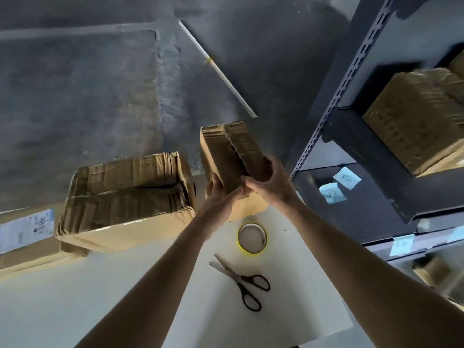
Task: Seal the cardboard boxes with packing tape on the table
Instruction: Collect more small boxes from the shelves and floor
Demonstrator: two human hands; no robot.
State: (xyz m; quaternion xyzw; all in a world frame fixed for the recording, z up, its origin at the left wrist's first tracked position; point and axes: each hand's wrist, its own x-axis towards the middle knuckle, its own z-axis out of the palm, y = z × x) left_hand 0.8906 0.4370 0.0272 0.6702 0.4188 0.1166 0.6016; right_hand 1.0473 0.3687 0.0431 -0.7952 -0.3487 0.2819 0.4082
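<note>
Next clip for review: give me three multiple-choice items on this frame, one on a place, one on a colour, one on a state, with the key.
1. Where do the scissors lie?
A. On the floor.
B. On the white table, nearer the person than the tape roll.
C. Hanging from a hook.

2. What colour are the scissors' handles?
A. Red.
B. Blue.
C. Black.

3. What is the state of the small box?
A. Held in the left hand and the right hand.
B. Lying untouched on the table.
C. Crushed flat on the floor.

Key: 1 B, they lie on the table on the person's side of the roll; 2 C, both handle loops are black; 3 A, both hands grip its near end.
</note>
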